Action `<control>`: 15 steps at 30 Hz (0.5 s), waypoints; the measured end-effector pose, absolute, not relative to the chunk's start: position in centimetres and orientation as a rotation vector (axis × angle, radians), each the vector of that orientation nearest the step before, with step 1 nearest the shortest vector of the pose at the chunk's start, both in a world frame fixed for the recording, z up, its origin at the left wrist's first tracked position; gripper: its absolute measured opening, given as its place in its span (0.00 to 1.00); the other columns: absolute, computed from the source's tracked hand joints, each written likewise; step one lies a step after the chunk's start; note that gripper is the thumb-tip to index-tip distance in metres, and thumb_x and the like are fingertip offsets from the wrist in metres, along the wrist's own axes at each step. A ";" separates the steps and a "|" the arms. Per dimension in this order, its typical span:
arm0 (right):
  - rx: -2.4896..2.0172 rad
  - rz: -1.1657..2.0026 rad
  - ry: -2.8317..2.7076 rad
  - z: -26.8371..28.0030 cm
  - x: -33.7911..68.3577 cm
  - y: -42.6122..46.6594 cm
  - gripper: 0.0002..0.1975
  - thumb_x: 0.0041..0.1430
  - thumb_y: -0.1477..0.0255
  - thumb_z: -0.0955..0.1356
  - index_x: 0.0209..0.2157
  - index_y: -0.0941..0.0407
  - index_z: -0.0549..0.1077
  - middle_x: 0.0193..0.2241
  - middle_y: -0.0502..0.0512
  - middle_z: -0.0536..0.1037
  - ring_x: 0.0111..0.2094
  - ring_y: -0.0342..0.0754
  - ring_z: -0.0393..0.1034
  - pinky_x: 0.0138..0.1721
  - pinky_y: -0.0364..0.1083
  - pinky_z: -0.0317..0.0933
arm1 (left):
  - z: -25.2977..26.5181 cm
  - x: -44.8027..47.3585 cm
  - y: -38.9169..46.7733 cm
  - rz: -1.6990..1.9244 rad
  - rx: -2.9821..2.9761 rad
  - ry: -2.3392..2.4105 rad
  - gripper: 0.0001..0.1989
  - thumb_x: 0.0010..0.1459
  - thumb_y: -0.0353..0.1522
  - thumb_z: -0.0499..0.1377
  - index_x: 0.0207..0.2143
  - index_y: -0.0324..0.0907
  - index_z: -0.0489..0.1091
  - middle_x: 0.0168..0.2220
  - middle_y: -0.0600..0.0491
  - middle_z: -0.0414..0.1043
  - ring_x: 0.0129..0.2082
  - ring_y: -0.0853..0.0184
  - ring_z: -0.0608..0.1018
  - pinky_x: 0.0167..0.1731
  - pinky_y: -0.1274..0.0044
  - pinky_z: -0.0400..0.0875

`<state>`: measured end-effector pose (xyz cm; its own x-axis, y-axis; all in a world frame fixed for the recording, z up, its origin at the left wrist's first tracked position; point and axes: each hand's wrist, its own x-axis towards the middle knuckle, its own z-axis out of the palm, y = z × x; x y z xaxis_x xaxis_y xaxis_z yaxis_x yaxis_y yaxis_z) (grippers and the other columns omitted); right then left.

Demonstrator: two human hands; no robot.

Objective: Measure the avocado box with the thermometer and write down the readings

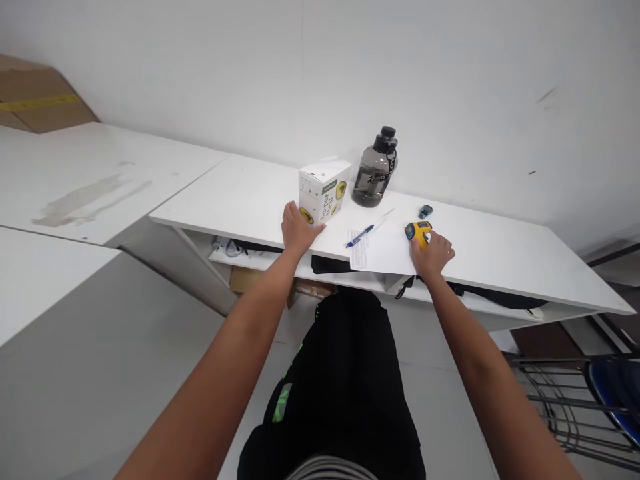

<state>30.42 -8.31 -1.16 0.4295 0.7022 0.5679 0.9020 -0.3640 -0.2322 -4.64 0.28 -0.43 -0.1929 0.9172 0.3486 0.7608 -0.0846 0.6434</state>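
A white box [324, 190] printed with avocados and the words "Su-per Meal" stands upright on the white table [250, 193]. My left hand [299, 230] grips its lower left corner, fingers along the side and thumb across the front bottom edge. To the right, my right hand [434, 253] is closed around a yellow infrared thermometer [419, 233], whose dark display end points left. Its handle is mostly hidden by my fingers. Between the hands lie a blue pen [360, 237] and a printed paper sheet [383, 252].
Behind the box and sheet stands a dark clear water bottle [374, 170] near the wall. A small dark object [425, 211] sits beyond the thermometer. The shelf [300, 268] under the tabletop holds several items. A cardboard box [43, 97] is far left; a wire rack [565, 400] stands lower right.
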 end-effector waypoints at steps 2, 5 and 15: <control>-2.110 -0.629 -1.568 -0.4 29.4 -8.0 0.20 0.61 0.69 0.63 0.53 0.60 0.72 0.54 0.70 0.70 0.57 0.65 0.57 0.56 0.66 0.48 | -0.3 -4.7 0.3 1.114 1.883 1.951 0.56 0.45 0.44 0.68 0.68 0.38 0.40 0.69 0.35 0.46 0.68 0.46 0.53 0.63 0.58 0.56; -1.924 -0.622 -2.109 1.2 26.6 -6.5 0.21 0.62 0.78 0.59 0.54 0.58 0.73 0.53 0.68 0.72 0.55 0.61 0.61 0.53 0.60 0.52 | -0.3 -5.0 0.4 1.040 1.958 1.900 0.58 0.47 0.45 0.66 0.70 0.43 0.33 0.71 0.38 0.38 0.69 0.46 0.52 0.62 0.56 0.57; -1.702 -0.274 -2.595 1.8 19.5 -1.5 0.18 0.68 0.71 0.58 0.53 0.59 0.71 0.37 0.66 0.80 0.41 0.58 0.70 0.38 0.49 0.56 | -1.3 -5.4 0.9 1.064 2.020 1.891 0.61 0.48 0.44 0.66 0.70 0.50 0.24 0.73 0.45 0.26 0.67 0.42 0.55 0.57 0.53 0.63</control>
